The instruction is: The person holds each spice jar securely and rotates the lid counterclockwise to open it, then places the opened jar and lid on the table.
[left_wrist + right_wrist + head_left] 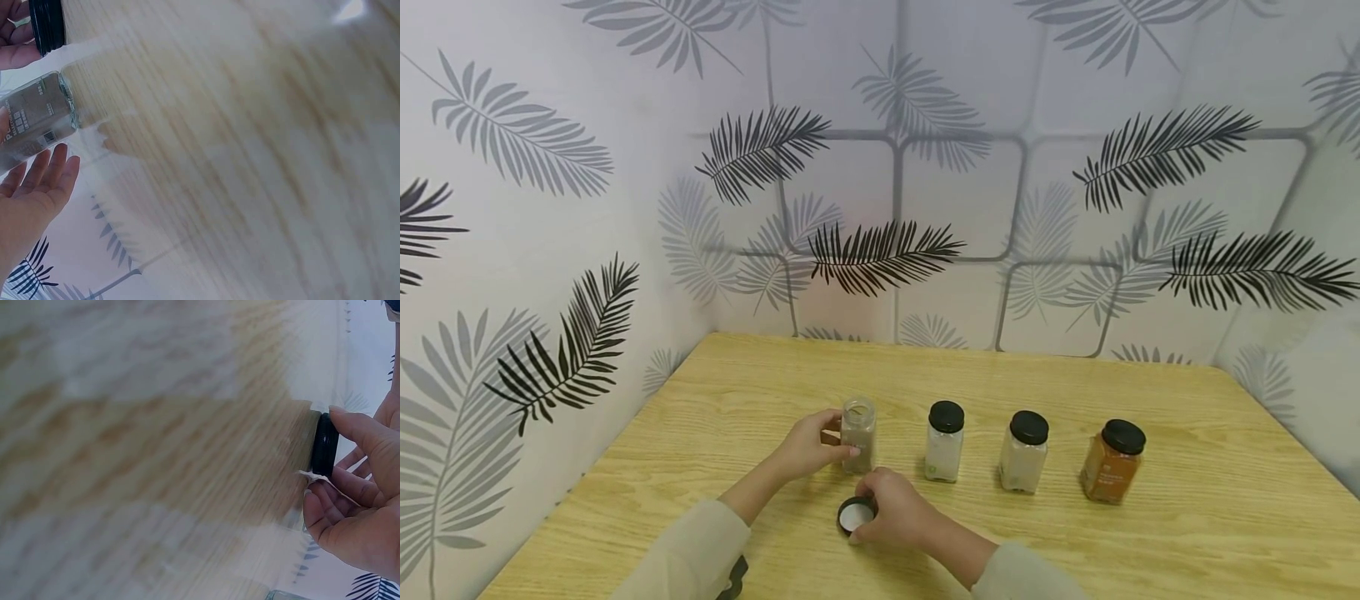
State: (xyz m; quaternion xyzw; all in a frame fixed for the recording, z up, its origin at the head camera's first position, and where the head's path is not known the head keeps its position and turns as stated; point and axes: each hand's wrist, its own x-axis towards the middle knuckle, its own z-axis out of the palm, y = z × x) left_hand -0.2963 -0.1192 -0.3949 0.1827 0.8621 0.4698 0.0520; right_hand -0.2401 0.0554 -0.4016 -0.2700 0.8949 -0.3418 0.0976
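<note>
In the head view, an open clear jar (859, 437) with greyish-brown contents stands on the table. My left hand (811, 446) holds it from the left, thumb across its front and fingers at its side and back. The left wrist view shows the printed label on that jar (39, 115) beside the left hand's fingers (53, 178). My right hand (897, 512) pinches a black screw lid (857, 517) by its rim, just in front of the jar. The lid's white inner side faces up and toward the head camera. From the right wrist, the lid (324, 445) appears edge-on between thumb and fingers.
Three capped jars stand in a row to the right: a white-filled jar (943, 454), a cream-filled jar (1022, 463) and an orange-brown-filled jar (1108, 473). A leaf-patterned wall (955, 200) borders the wooden table (1210, 533) at the back and left.
</note>
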